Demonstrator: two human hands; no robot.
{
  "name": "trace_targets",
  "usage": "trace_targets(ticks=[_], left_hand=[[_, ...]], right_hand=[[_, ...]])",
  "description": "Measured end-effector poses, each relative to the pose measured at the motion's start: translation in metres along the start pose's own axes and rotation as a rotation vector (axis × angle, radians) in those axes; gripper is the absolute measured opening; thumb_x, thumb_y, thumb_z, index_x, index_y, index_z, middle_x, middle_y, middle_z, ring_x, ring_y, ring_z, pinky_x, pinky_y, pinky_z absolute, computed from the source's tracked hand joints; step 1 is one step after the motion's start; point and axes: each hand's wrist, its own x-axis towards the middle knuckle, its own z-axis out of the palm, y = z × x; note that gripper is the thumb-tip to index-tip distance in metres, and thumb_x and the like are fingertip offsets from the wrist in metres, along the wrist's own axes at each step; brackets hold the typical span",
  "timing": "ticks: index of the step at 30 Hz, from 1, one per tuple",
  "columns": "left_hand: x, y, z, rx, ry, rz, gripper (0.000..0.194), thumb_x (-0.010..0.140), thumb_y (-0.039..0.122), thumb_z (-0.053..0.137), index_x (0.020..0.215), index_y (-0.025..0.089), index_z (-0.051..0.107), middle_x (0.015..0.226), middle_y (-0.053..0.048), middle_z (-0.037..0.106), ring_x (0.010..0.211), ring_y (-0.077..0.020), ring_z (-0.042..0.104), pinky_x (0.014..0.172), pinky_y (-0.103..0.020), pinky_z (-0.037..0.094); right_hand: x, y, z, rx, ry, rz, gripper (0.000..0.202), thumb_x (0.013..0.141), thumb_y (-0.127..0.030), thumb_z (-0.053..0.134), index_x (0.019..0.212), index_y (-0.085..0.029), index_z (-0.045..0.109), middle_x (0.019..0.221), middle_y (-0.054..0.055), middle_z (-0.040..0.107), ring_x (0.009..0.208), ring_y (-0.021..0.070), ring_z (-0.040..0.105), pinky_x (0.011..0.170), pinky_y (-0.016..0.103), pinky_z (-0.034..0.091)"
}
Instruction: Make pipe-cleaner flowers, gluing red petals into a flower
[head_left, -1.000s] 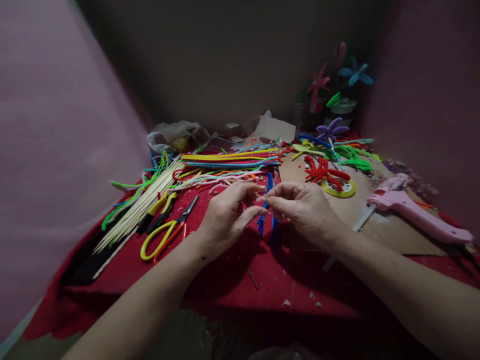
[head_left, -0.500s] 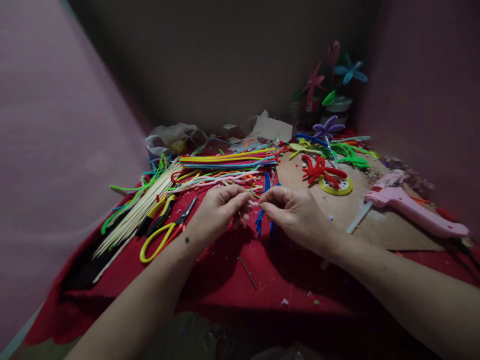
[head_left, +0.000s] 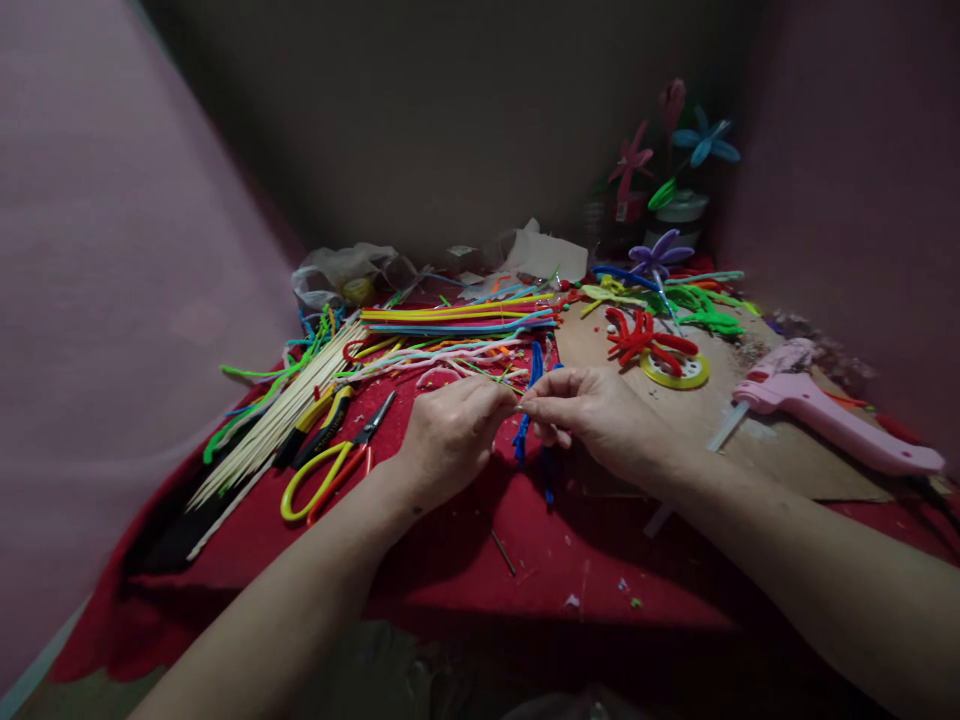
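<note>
- Because the fingertips of both hands are held at one point, much of the grip is hidden: by the right hand (head_left: 591, 408) a tiny pale piece (head_left: 519, 408) seems to be pinched between thumb and forefinger, while the left hand (head_left: 456, 428) is curled up close to it; whether anything is gripped there cannot be told.
- If that pinch is eased, the piece, at the clock's centre, could be dropped and lost among scraps scattered over the red cloth (head_left: 442, 555).
- Two blue fuzzy strips (head_left: 537, 362) are partly covered by the right hand and can be seen at one and half past five; they could be bent or dragged if the palm is lowered.
- At eleven, the pipe cleaners (head_left: 461, 318) could be disordered if the left knuckles are pushed forward.
- At eight, scissors (head_left: 361, 440) are laid near the left wrist, which could be scratched by their tip if drawn back carelessly.
- At three, a pink glue gun (head_left: 832, 412) is rested on cardboard (head_left: 787, 465); its clear stick (head_left: 727, 427) is pointed towards the right forearm (head_left: 780, 545), by which it could be knocked. Whether the gun is heated cannot be seen.
</note>
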Motion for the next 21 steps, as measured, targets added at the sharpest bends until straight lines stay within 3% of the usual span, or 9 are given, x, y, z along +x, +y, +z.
trace_targets(ticks=[10, 21], left_hand=[[0.0025, 0.0099, -0.0033, -0.34, -0.114, -0.36, 0.013, 0.082, 0.024, 0.048, 0.075, 0.016, 0.056, 0.059, 0.002, 0.053, 0.052, -0.0086, 0.044, 0.053, -0.02, 0.034], [0.0041, 0.0101, 0.0012, -0.659, -0.13, -0.568, 0.015, 0.08, 0.026, 0.049, 0.071, 0.016, 0.05, 0.053, 0.005, 0.046, 0.045, -0.0055, 0.037, 0.044, -0.017, 0.031]], right_hand=[[-0.0002, 0.0043, 0.0021, 0.12, 0.009, -0.017, 0.004, 0.07, -0.017, 0.059, 0.066, -0.014, 0.06, 0.049, -0.003, 0.054, 0.043, 0.0061, 0.044, 0.043, 0.019, 0.033], [0.0007, 0.0035, 0.0009, 0.173, 0.007, -0.012, 0.011, 0.069, -0.022, 0.064, 0.066, -0.013, 0.059, 0.051, -0.002, 0.057, 0.043, 0.006, 0.048, 0.044, 0.019, 0.034]])
